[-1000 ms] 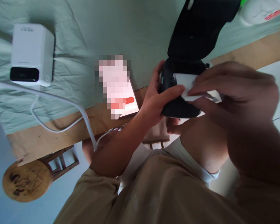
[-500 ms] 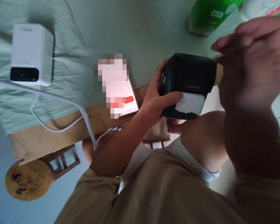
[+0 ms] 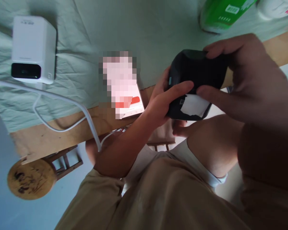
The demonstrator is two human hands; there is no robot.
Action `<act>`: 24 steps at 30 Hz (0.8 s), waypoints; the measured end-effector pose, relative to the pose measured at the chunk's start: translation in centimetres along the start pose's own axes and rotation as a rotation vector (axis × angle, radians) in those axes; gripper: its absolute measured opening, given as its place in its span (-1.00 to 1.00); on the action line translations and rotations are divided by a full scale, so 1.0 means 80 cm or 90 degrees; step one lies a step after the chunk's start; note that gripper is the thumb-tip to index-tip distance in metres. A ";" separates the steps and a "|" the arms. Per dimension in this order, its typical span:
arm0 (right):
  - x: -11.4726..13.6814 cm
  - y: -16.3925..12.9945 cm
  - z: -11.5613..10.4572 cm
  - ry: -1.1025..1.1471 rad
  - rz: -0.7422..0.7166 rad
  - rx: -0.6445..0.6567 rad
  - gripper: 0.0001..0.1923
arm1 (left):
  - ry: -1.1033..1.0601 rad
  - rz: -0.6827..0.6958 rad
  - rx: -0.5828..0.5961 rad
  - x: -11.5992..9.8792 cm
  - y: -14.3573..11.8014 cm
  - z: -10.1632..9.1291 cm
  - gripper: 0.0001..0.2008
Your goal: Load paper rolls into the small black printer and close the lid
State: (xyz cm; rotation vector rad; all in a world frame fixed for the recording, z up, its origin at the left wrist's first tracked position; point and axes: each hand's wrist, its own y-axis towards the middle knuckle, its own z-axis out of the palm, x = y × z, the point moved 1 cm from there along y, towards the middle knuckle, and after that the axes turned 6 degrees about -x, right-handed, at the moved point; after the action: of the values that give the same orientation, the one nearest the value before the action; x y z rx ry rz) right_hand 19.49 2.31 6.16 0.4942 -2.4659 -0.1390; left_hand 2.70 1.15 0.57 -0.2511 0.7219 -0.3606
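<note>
A small black portable printer (image 3: 201, 72) is held up just over the table's front edge, with a piece of white paper (image 3: 195, 104) on its lower face. The paper's lower edge is ragged. My left hand (image 3: 162, 99) is closed around the printer's left side, thumb lying across the front above the paper. On the other side, my right hand (image 3: 242, 70) grips the printer, fingers over the top right and thumb on the front near the paper's upper edge. Left of the printer lies a lit phone (image 3: 135, 102), its screen mostly blurred out.
A white power bank (image 3: 31, 41) with a dark display stands on the green tablecloth (image 3: 69, 64), a white cable (image 3: 69, 100) running from it. A green bottle (image 3: 220, 16) and a white container (image 3: 276, 9) are at the back right. A wooden stool (image 3: 32, 179) stands lower left.
My right hand has come down and left from beside the printer and taken hold of it. The printer has tilted slightly, and my left thumb has moved up off the paper.
</note>
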 end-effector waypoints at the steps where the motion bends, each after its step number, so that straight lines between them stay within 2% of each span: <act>1: -0.001 0.003 -0.001 0.001 0.008 0.009 -0.42 | -0.002 0.002 0.000 0.000 -0.001 0.002 -0.85; 5: -0.008 0.011 0.004 -0.011 0.021 0.017 -0.47 | -0.009 0.019 -0.026 0.000 -0.003 0.006 -0.89; 7: -0.016 0.010 0.010 0.004 -0.023 -0.010 -0.47 | -0.020 0.015 -0.012 0.000 -0.002 0.005 -0.92; 10: -0.029 0.002 0.017 0.082 -0.142 -0.149 -0.57 | -0.065 -0.009 0.023 0.002 0.002 -0.001 -0.88; 12: -0.037 -0.004 0.017 0.102 -0.154 -0.259 -0.64 | -0.103 -0.045 0.031 0.004 0.006 -0.005 -0.78; 14: -0.040 -0.009 0.013 0.065 -0.135 -0.304 -0.65 | -0.135 -0.061 0.011 0.007 0.009 -0.007 -0.73; 17: -0.031 -0.012 0.008 -0.022 -0.171 -0.222 -0.55 | -0.145 -0.042 -0.034 0.010 0.011 -0.009 -0.76; 19: -0.023 -0.012 0.005 -0.056 -0.206 -0.161 -0.49 | -0.131 -0.038 -0.039 0.012 0.010 -0.010 -0.76; 24: -0.007 -0.011 -0.001 -0.056 -0.182 -0.112 -0.47 | -0.101 -0.023 -0.028 0.011 0.012 -0.010 -0.76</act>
State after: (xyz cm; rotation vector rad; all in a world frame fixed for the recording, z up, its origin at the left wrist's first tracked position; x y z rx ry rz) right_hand 20.18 1.72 5.72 0.7748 -2.4258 -0.4991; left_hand 3.01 1.55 -0.87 -0.3308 0.5706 -0.3550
